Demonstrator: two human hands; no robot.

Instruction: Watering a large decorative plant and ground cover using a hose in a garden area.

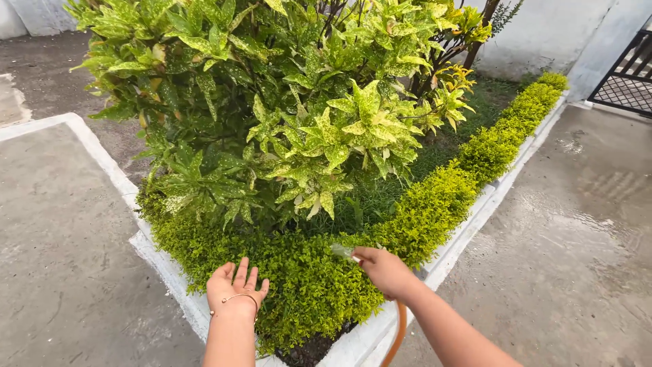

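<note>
Wet concrete (570,258), hedge (421,217) btwn hands, hose (396,333).

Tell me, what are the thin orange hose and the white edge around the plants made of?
The thin orange hose looks like smooth rubber or soft plastic: it curves limply below the right hand. The white edge seems to be painted concrete or stone, matte and chipped grey in spots.

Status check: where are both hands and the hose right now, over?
Left hand open, palm flat on the low hedge. Right hand shut on the hose, nozzle aimed at the leafy shrub. Nothing in the way.
</note>
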